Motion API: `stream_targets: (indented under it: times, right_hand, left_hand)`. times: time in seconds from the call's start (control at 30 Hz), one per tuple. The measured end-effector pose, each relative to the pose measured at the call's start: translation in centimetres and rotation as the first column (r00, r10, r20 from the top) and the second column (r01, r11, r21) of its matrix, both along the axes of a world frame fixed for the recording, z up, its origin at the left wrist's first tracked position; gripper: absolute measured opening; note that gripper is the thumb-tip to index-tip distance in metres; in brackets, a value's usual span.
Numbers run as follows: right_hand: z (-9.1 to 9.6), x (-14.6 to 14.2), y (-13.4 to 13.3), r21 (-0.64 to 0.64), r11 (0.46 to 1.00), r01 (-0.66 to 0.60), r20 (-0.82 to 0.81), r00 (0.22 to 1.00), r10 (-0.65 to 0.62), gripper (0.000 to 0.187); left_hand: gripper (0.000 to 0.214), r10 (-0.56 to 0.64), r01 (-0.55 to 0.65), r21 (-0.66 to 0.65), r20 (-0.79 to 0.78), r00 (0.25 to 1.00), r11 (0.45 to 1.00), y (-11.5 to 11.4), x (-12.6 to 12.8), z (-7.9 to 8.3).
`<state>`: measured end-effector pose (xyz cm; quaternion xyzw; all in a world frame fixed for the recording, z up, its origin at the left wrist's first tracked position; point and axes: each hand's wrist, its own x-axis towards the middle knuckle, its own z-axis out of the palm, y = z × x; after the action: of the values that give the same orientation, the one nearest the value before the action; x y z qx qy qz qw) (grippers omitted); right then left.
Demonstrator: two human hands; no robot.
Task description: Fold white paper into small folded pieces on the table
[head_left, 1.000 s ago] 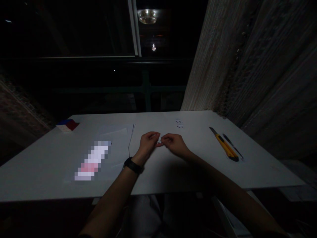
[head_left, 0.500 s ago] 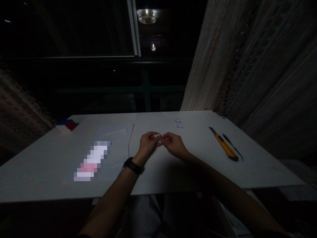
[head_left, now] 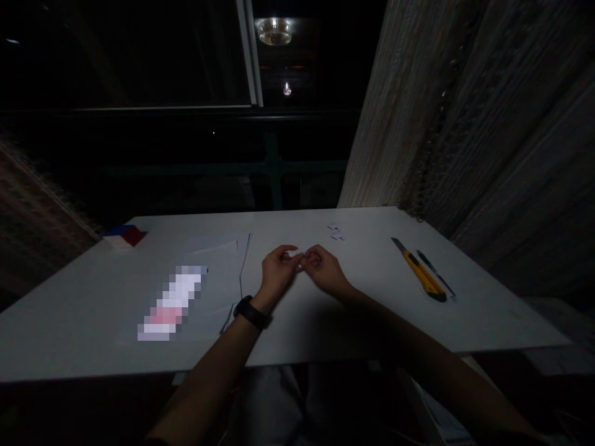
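My left hand (head_left: 277,271) and my right hand (head_left: 325,269) meet over the middle of the white table (head_left: 353,310). Both pinch a tiny white paper piece (head_left: 300,260) between their fingertips. A dark watch (head_left: 251,311) is on my left wrist. Two small paper scraps (head_left: 335,231) lie just beyond my right hand.
A yellow utility knife (head_left: 421,272) and a dark pen (head_left: 435,272) lie at the right. White paper sheets (head_left: 218,266) lie left of my hands. A coloured cube (head_left: 124,235) sits at the far left corner. Curtains hang on the right.
My two hands have drawn closer together and shifted slightly away from me; the paper piece is more hidden between the fingers.
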<state>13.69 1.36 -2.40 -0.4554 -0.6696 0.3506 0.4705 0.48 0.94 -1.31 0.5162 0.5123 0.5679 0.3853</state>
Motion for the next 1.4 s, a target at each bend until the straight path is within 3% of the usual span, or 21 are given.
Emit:
stream_targets:
  times: [0.2, 0.37, 0.57, 1.1, 1.4]
  right_hand:
    - [-0.4, 0.0, 0.3, -0.024, 0.999, -0.049, -0.094, 0.995, 0.046, 0.016]
    - [-0.5, 0.1, 0.4, -0.015, 0.999, -0.035, -0.088, 0.996, 0.033, 0.017]
    - [-0.5, 0.1, 0.5, -0.021, 0.992, -0.122, -0.177, 0.977, 0.117, 0.017]
    - [-0.4, 0.3, 0.7, -0.103, 0.987, -0.121, -0.147, 0.984, 0.105, 0.015]
    - [0.7, 1.9, 1.4, -0.185, 0.921, -0.344, -0.065, 0.939, 0.338, 0.019]
  left_hand:
    - [0.017, 0.036, -0.036, 0.002, -0.084, 0.996, 0.999, -0.7, 0.2, 1.1]
    - [0.019, 0.055, -0.056, -0.005, -0.098, 0.994, 0.998, -0.1, -0.1, 0.4]
    - [0.029, 0.026, -0.027, -0.024, -0.029, 0.999, 0.999, 0.4, -0.4, -0.3]
    - [0.027, 0.036, -0.037, -0.003, -0.165, 0.986, 0.999, 0.8, -0.7, -1.1]
    - [0.025, -0.01, 0.01, -0.002, -0.224, 0.975, 1.0, 0.7, -0.6, -0.9]
